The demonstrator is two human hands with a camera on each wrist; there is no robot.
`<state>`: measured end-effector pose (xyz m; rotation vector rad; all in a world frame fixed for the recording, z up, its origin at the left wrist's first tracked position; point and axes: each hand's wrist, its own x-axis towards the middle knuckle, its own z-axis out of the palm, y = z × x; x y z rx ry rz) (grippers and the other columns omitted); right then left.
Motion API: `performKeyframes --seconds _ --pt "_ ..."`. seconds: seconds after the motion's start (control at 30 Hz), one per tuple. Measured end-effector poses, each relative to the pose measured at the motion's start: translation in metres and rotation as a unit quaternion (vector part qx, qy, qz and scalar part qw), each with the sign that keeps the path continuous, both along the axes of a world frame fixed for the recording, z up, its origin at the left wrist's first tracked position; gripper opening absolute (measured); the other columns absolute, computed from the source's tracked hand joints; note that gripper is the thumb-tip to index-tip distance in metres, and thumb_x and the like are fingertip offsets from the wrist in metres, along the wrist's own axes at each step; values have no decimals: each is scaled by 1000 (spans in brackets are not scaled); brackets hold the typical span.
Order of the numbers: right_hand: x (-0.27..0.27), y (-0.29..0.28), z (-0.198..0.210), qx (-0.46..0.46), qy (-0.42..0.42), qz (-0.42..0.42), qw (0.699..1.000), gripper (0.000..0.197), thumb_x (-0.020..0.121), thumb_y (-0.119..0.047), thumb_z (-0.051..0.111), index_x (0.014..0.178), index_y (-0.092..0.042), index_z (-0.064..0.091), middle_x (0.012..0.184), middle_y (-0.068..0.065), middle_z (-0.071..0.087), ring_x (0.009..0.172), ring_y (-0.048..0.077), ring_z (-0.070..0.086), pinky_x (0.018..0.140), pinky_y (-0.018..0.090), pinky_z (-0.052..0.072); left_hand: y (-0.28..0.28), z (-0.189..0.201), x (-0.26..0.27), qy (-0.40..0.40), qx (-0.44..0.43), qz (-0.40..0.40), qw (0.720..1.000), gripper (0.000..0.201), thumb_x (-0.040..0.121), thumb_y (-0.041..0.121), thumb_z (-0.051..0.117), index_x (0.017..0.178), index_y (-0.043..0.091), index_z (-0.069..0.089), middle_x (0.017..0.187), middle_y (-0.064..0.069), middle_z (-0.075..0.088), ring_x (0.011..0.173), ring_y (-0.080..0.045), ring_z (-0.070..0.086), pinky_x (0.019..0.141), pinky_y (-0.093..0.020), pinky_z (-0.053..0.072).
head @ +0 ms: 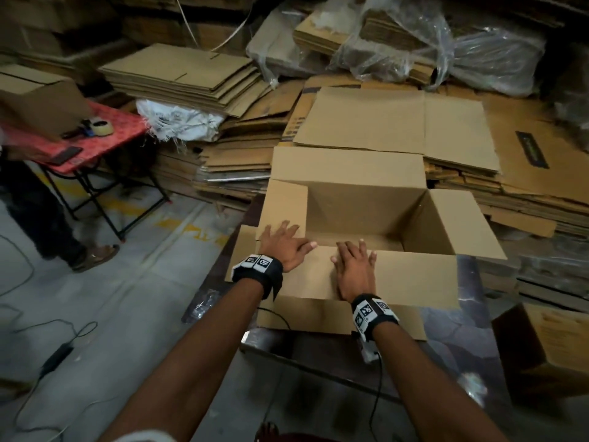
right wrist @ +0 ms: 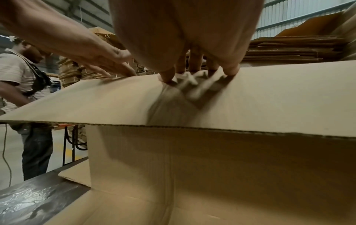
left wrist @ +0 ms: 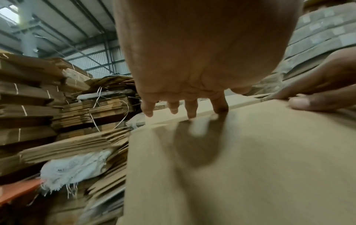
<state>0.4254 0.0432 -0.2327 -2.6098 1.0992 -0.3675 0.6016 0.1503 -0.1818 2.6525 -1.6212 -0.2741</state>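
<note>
Forearms reach out from the bottom of the head view to a cardboard box [head: 360, 199] standing upright on the dark tabletop [head: 452, 327], mouth open. Left grip [head: 283, 247] lies open, fingers spread flat across the corner where the left flap [head: 283, 202] meets the near flap [head: 398, 275]. Right grip [head: 353, 269] is open too, palm down on the near flap, holding nothing. That flap sticks out level toward the person, overhanging the front wall. The far flap [head: 347, 167] stands up and the right flap [head: 462, 224] splays outward.

Progress, judged: box is erected and set in place, and the flaps are being pressed open. Inside looks bare as far as it shows; can't tell if the bottom is sealed. Tape roll [head: 103, 126] sits well apart on the red table [head: 105, 145], so closing and taping look not yet done. Flat cartons [head: 188, 74] are stacked behind.
</note>
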Motion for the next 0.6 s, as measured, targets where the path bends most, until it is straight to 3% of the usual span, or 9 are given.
performKeyframes --seconds 0.07,0.13,0.23,0.33,0.43,0.5,0.6 --pt "0 1 1 -9 16 -4 1000 46 108 -36 40 152 -21 43 158 4 42 155 32 17 124 59 8 -3 6 4 -23 28 -3 999 66 100 72 11 141 46 56 170 4 17 157 -27 2 122 -62 2" --pt "-2 3 2 -14 25 -8 1000 47 109 -36 39 152 -20 42 159 5 41 155 33 17 124 59 8 -6 14 5 -51 21 -39 998 63 100 72 19 134 42 63 170 0 15 157 -27 2 122 -62 1" --pt "-3 3 5 -13 29 -12 999 47 108 -37 40 153 -20 43 159 5 41 154 33 19 124 59 10 -8 38 8 -110 -70 -55 990 47 99 56 41 129 26 61 161 -9 35 152 -28 22 123 -58 14" --pt "-2 3 4 -13 38 -15 999 49 108 -37 40 154 -20 42 159 5 41 154 33 19 124 59 10 8 60 22 -197 -140 26 970 50 89 34 58 135 13 53 147 -14 48 144 -31 35 121 -56 23" --pt "0 4 4 -17 48 -20 999 49 107 -35 42 154 -20 41 159 5 41 154 34 19 125 59 10 35 63 41 -231 -184 157 942 59 75 16 63 131 0 54 152 -25 40 150 -40 26 122 -64 7" --pt "3 5 4 -19 52 -22 998 48 108 -34 41 153 -19 42 159 5 41 154 34 19 125 60 10 52 53 51 -222 -147 217 939 53 79 30 61 122 0 59 156 -26 33 153 -41 15 120 -67 -2" --pt "4 6 4 -22 51 -26 998 48 108 -33 39 154 -18 42 159 7 42 154 35 20 125 60 9 64 25 52 -114 -69 231 964 85 93 69 30 141 2 51 161 -24 29 156 -39 3 118 -69 -9"
